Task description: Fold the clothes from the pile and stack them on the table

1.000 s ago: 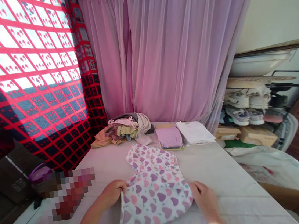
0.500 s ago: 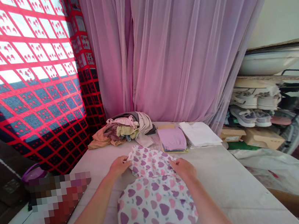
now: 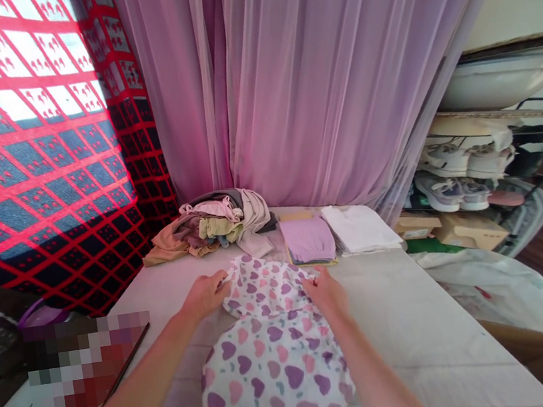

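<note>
A white garment with pink and purple hearts [image 3: 273, 358] lies spread on the pale table [image 3: 409, 319] in front of me. My left hand [image 3: 207, 293] pinches the garment's far left corner, fingers closed on the cloth. My right hand [image 3: 323, 292] grips the far right corner in the same way. Both arms reach forward over the near part of the garment.
Behind the garment lie a heap of unfolded clothes [image 3: 214, 228], a folded lilac piece [image 3: 308, 240] and a folded white piece [image 3: 363, 227]. A pink curtain [image 3: 314, 76] hangs behind. A shoe rack [image 3: 469, 169] stands right; a white bag [image 3: 497, 300] lies below it.
My hands have left the garment's near hem and reached forward to its far corners, now gripping them. The view has shifted slightly closer and left.
</note>
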Action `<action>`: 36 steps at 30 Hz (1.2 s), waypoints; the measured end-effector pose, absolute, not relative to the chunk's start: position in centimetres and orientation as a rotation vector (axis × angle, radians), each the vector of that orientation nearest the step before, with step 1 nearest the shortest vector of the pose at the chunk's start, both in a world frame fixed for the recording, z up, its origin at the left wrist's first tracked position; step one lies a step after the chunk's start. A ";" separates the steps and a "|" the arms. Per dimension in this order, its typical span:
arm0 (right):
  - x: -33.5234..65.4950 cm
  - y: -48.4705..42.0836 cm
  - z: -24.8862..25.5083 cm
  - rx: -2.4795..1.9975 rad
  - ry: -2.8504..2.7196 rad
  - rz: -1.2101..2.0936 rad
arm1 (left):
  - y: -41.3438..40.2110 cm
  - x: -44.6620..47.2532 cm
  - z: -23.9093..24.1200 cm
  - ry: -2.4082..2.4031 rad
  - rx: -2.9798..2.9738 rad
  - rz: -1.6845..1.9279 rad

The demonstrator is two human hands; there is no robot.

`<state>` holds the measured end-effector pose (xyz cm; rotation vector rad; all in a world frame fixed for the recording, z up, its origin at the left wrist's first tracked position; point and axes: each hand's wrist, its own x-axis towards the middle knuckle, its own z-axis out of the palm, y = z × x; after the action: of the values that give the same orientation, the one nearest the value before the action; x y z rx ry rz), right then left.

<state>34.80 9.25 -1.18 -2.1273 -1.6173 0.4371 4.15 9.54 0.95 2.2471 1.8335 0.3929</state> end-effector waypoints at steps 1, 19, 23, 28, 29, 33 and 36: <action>34.8 9.4 -1.1 -2.144 -1.621 0.428 | 9.4 3.8 0.8 1.855 2.246 0.339; 29.0 8.7 -2.6 -1.719 -2.231 0.155 | 12.1 10.1 -0.5 1.761 2.270 0.378; 30.6 7.6 -5.0 -1.884 -2.211 0.058 | 11.6 11.5 -2.7 1.809 2.251 0.346; 32.5 6.8 -5.1 -1.938 -2.203 -0.038 | 11.9 10.2 -2.9 1.891 2.183 0.417; 32.4 6.8 -5.1 -1.946 -2.202 -0.048 | 12.3 9.9 -2.6 1.917 2.155 0.448; 31.9 6.9 -5.0 -1.966 -2.211 -0.059 | 14.9 8.3 -1.3 2.074 2.020 0.498; 31.8 6.9 -5.0 -1.985 -2.215 -0.045 | 17.0 7.3 -0.5 2.138 1.941 0.463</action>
<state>31.76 6.90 -5.00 -1.9850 -2.2147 -0.0454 7.31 17.05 -0.45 1.9411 2.1383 0.4627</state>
